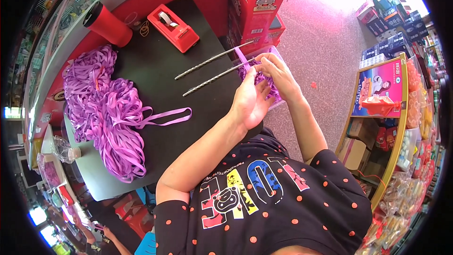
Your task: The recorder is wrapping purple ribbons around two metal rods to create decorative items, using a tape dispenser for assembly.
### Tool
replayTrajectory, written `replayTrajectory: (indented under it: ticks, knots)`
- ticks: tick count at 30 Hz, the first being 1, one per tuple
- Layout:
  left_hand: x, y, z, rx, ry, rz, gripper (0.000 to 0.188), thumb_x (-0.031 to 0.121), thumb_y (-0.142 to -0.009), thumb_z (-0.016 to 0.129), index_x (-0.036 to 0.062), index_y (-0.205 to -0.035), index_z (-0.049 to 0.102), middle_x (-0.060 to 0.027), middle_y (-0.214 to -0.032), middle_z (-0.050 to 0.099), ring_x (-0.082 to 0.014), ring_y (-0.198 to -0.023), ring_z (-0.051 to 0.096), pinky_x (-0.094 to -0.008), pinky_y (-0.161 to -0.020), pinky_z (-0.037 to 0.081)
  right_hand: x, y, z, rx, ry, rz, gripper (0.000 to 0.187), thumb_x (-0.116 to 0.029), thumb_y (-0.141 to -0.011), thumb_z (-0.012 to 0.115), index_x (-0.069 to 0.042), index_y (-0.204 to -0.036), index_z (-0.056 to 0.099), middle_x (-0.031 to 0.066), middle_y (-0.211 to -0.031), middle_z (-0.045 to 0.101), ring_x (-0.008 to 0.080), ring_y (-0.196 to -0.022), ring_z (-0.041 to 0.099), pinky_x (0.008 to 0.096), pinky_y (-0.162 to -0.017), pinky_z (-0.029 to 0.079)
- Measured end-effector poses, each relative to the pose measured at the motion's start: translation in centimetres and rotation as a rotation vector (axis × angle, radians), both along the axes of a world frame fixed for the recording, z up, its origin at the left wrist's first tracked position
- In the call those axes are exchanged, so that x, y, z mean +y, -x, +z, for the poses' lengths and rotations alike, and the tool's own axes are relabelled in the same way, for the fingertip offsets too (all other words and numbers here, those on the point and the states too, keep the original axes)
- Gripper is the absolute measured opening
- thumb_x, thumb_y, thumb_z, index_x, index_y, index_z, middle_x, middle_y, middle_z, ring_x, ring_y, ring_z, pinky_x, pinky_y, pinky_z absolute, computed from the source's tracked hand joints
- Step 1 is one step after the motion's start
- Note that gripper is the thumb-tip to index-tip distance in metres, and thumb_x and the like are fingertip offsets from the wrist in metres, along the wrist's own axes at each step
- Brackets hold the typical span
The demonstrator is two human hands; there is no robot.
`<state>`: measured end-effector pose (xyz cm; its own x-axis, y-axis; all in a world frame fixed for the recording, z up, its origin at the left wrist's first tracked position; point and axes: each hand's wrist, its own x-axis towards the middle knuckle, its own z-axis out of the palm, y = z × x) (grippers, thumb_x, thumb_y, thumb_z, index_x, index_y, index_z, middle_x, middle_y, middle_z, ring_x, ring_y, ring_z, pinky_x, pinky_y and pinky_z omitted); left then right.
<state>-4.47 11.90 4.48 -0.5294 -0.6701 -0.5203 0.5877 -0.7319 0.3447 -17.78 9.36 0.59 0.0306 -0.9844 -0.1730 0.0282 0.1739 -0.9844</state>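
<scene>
Two long twisted metal rods point(207, 61) lie on a black table point(155, 75), their right ends reaching past its edge. A strip of purple ribbon point(242, 58) is looped over those rod ends. My left hand point(250, 101) and my right hand point(278, 73) meet at the rod ends, both pinching the purple ribbon. Just under my hands a clear container point(276, 100) holds more purple ribbon. A big heap of purple ribbon point(106, 108) lies on the table's left, with one loop trailing toward the middle.
A red tape dispenser point(173, 27) and a red and black cylinder point(107, 24) sit at the table's far side. Red cartons point(257, 4) stand beyond the table. A shelf of packaged goods point(396, 113) lines the right. Another person's hand point(107, 233) shows at lower left.
</scene>
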Motion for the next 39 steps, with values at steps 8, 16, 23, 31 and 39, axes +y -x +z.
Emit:
replayTrajectory:
  ticks: [8, 16, 23, 31, 39]
  knots:
    - [-1.0, 0.3, -1.8, 0.283, 0.059, 0.208, 0.057, 0.056, -0.098, 0.024, 0.0113, -0.13, 0.035, -0.0092, -0.131, 0.041, -0.0277, -0.123, 0.039, -0.0485, -0.105, 0.029, 0.3, -0.9, 1.4, 0.246, 0.135, 0.0, 0.033, -0.029, -0.097, 0.048, -0.002, -0.114, 0.053, 0.0121, -0.095, 0.066, 0.0177, -0.091, 0.062, 0.0308, -0.078, 0.047]
    - [-1.6, -0.6, -2.6, 0.426, 0.074, 0.225, 0.07, 0.061, -0.094, 0.032, 0.0058, -0.137, 0.03, -0.009, -0.138, 0.037, -0.0285, -0.131, 0.032, -0.0478, -0.108, 0.025, 0.4, -1.1, 2.2, 0.284, 0.125, -0.009, 0.027, -0.022, -0.096, 0.049, -0.002, -0.112, 0.055, 0.0117, -0.094, 0.067, 0.0183, -0.087, 0.064, 0.0303, -0.075, 0.049]
    - [-0.8, -0.8, -2.2, 0.338, 0.115, 0.19, 0.096, 0.068, -0.087, 0.036, 0.0116, -0.149, -0.01, -0.0074, -0.157, -0.011, -0.0259, -0.143, -0.016, -0.0474, -0.114, -0.006, -2.5, -1.4, 5.8, 0.355, 0.398, -0.076, 0.02, -0.008, -0.094, 0.051, 0.002, -0.105, 0.065, 0.0074, -0.097, 0.069, 0.0126, -0.094, 0.062, 0.0257, -0.086, 0.047]
    - [-0.4, -0.8, -3.3, 0.4, 0.131, 0.172, 0.091, 0.069, -0.088, 0.031, 0.0168, -0.149, -0.013, -0.0077, -0.157, -0.012, -0.0259, -0.144, -0.014, -0.0492, -0.113, -0.006, -14.5, -10.2, 6.8, 0.276, 0.378, 0.269, 0.024, -0.021, -0.089, 0.062, -0.001, -0.1, 0.07, 0.0042, -0.088, 0.07, 0.0069, -0.076, 0.058, 0.0223, -0.068, 0.044]
    - [-0.6, -0.6, -3.6, 0.397, 0.152, 0.18, 0.084, 0.066, -0.091, 0.028, 0.0164, -0.149, -0.007, -0.0101, -0.156, -0.012, -0.0274, -0.143, -0.017, -0.0511, -0.112, -0.008, -17.5, -12.6, 8.1, 0.269, -0.104, 0.39, 0.025, -0.03, -0.079, 0.073, -0.005, -0.084, 0.072, -0.0031, -0.07, 0.065, 0.0014, -0.052, 0.037, 0.0197, -0.047, 0.025]
